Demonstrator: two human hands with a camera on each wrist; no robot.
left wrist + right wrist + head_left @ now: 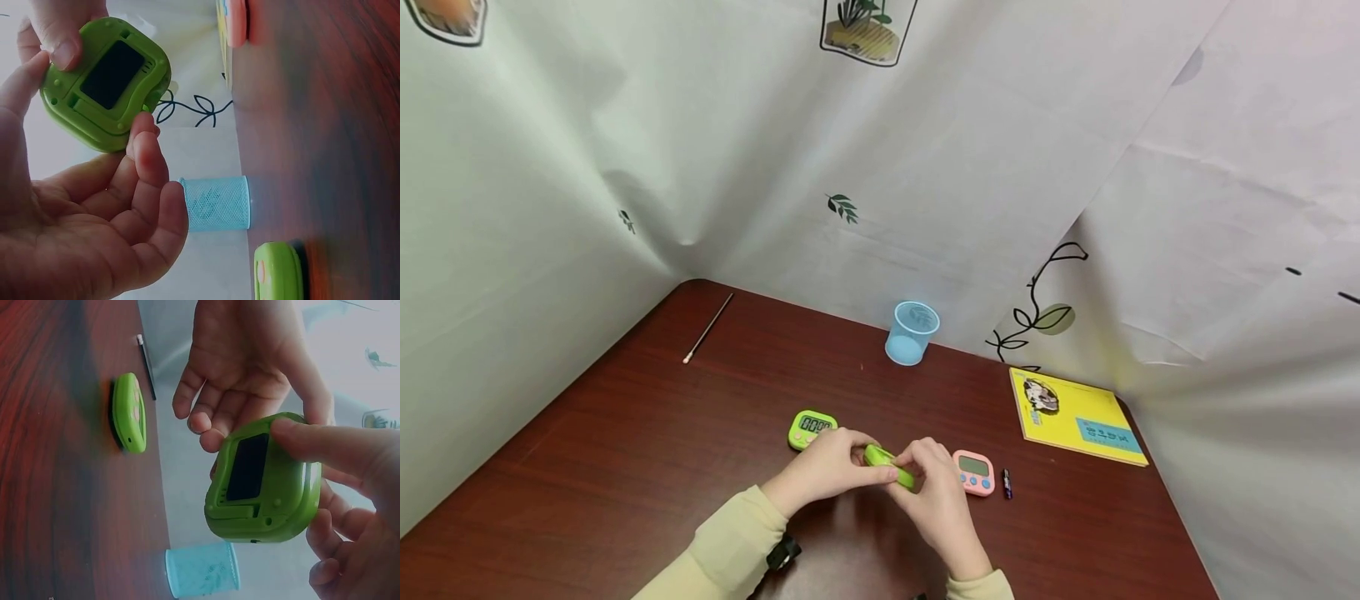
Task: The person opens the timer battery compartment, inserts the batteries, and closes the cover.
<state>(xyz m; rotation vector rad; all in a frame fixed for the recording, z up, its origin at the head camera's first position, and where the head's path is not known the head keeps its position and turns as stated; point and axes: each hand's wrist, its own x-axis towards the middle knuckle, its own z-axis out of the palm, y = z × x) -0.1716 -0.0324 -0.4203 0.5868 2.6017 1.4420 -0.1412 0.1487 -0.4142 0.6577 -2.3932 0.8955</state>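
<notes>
Both hands grip a green digital timer (904,478) between them, above the table. Its back, with a black rectangular panel, faces the wrist cameras; its display is hidden. My left hand (831,471) holds one end with thumb and fingertips. On the opposite side my right hand (936,496) pinches it, its thumb (331,444) pressing flat on the back beside the panel. Left of the hands a second green timer (805,426) lies face up, its display showing digits. A pink timer (985,483) with blue buttons lies right of my right hand.
A small dark battery-like cylinder (1007,484) lies beside the pink timer. Farther back stands a light blue mesh cup (906,348). A yellow book (1067,408) lies at the right edge, a thin white-tipped stick (707,329) at the back left. Printed cloth (760,150) hangs behind the table.
</notes>
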